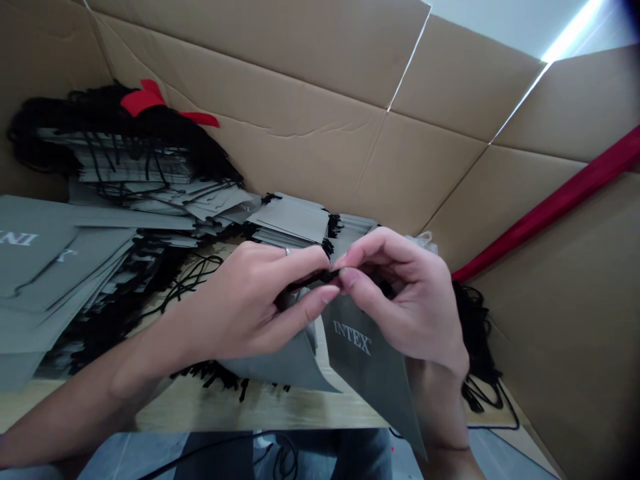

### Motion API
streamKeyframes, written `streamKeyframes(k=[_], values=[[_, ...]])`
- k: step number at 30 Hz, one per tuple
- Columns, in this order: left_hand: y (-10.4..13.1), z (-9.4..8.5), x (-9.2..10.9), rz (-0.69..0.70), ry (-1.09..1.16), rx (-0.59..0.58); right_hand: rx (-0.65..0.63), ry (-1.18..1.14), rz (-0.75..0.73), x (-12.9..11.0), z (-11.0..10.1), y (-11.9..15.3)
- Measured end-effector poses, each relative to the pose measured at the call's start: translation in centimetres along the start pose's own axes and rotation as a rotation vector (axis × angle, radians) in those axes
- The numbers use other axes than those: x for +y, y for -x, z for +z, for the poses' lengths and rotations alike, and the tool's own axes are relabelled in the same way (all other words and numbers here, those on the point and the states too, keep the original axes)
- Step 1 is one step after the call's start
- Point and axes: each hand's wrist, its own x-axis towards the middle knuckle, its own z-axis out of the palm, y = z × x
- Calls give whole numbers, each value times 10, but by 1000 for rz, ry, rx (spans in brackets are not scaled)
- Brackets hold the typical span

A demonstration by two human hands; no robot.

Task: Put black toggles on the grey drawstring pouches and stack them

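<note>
The left hand (245, 300) and right hand (420, 303) pinch the cord (329, 275); the bag (373, 373) hangs below the right hand, lettering upright, long axis slanting down rightward. A stack (295, 219) lies beyond the left hand.

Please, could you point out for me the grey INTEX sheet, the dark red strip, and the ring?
Grey INTEX sheet (373, 377): head view, the bare part below the printed letters.
Dark red strip (550, 209): head view, middle of its length.
Ring (287, 251): head view, its visible band.
</note>
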Motion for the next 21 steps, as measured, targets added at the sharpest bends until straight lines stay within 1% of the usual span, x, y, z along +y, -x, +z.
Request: streamKeyframes(k=[2,4,7,10,13,17,21], values=[[0,-3,0,-41,71,-35,33,22,2,-1,-4,1],[-1,-4,0,-51,122,-61,33,38,0,-1,-7,2],[-2,-3,-1,-44,153,-77,-42,44,-45,1,-10,2],[-2,1,-3,-20,172,-85,-99,55,-89,3,-8,0],[-1,3,-4,19,160,-63,-74,77,-96,4,-4,-1],[-2,4,-6,49,174,-37,-44,73,-57,2,-5,0],[-1,2,-10,89,214,28,-6,14,-43,4,-7,1]])
